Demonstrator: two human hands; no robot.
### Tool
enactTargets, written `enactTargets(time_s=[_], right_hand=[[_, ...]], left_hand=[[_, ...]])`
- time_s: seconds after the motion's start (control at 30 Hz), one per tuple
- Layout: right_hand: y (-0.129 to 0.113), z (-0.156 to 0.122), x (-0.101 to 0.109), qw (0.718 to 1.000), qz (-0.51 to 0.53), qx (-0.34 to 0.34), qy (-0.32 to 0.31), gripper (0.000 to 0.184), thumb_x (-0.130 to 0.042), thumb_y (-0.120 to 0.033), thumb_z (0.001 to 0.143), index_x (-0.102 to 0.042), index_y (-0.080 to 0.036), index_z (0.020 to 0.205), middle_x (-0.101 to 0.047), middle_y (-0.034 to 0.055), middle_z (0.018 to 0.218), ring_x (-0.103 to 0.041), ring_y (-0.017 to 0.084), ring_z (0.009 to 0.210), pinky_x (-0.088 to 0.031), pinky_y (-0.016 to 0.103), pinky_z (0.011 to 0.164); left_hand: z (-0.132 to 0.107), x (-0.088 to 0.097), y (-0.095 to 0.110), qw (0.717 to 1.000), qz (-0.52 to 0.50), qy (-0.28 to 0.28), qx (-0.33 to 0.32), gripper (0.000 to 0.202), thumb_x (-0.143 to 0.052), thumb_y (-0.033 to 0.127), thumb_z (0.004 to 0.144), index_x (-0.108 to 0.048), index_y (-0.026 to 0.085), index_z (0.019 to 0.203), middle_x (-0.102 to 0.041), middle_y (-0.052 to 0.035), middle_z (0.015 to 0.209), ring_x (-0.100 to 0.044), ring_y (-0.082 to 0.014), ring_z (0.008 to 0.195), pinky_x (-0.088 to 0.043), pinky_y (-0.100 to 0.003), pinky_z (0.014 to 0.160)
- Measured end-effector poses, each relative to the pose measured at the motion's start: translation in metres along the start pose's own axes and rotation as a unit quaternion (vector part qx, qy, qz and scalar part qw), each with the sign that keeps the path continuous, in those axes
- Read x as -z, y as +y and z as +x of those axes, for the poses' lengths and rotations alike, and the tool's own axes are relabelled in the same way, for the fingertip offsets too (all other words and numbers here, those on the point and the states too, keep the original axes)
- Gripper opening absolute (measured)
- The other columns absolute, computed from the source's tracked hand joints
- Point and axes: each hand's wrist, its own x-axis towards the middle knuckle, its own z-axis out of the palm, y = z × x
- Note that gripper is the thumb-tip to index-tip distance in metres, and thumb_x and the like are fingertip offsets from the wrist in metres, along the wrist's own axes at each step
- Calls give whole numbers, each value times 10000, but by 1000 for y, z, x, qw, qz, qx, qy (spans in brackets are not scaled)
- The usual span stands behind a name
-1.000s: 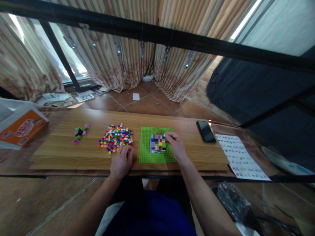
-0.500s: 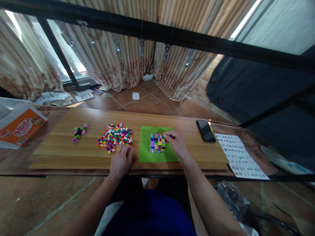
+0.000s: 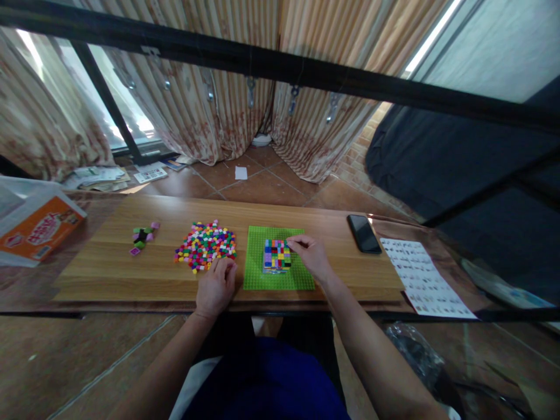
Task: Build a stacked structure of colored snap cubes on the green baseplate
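A block of small multicoloured building bricks (image 3: 276, 255) stands on a green studded baseplate (image 3: 254, 256). At its far right corner, the thumb and fingertips of my right hand (image 3: 312, 258) are pinched together, touching or very close to the top layer. Whatever lies between those fingertips is too small to make out. My left hand (image 3: 216, 287) rests at the near right edge of a loose pile of colourful bricks (image 3: 207, 242). Its fingers are curled in, and I cannot see whether they hold a brick.
Farther left lies a small group of pink, green and black pieces (image 3: 142, 236). A plastic tub with an orange label (image 3: 44, 227) stands at the left end. On the right are a black phone (image 3: 364, 233) and a printed sheet (image 3: 424, 277). A dark bar (image 3: 271, 61) crosses beyond the table.
The view has shifted slightly. My right hand stays pinched at the brick block's far right corner, its fingertips a touch closer over it. My left hand keeps its place by the pile.
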Motion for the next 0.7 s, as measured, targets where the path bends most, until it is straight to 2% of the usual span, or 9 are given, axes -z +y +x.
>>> enactTargets(time_s=[0.27,0.43,0.6,0.7], right_hand=[[5,-1,-3,1000,0,15,6,241,-687,-426,713,-744,-201,777,-743,22,786,-655,168,720,-519,313,724],[2,-5,-6,1000,19,17,15,292,-696,-458,692,-744,-201,823,-740,21,796,-653,162,705,-528,311,717],[-2,-18,-1,995,57,-2,86,376,-663,-488,720,-732,-179,923,-726,32,782,-639,161,662,-533,313,671],[-9,-37,0,992,34,0,123,319,-652,-453,753,-736,-176,886,-728,52,801,-646,175,698,-528,320,685]], left_hand=[[0,4,2,1000,-19,-3,10,180,-424,304,921,-552,218,828,-622,-43,834,-602,-193,762,-448,-298,663],[4,8,-1,995,-97,14,26,168,-455,316,896,-560,213,815,-630,-40,811,-616,-186,758,-480,-302,689],[3,13,-2,970,-221,27,99,173,-512,348,855,-587,196,824,-638,-31,785,-618,-174,728,-497,-305,697],[-2,16,12,937,-309,9,162,189,-562,370,821,-598,184,815,-619,-9,726,-578,-147,645,-471,-274,622]])
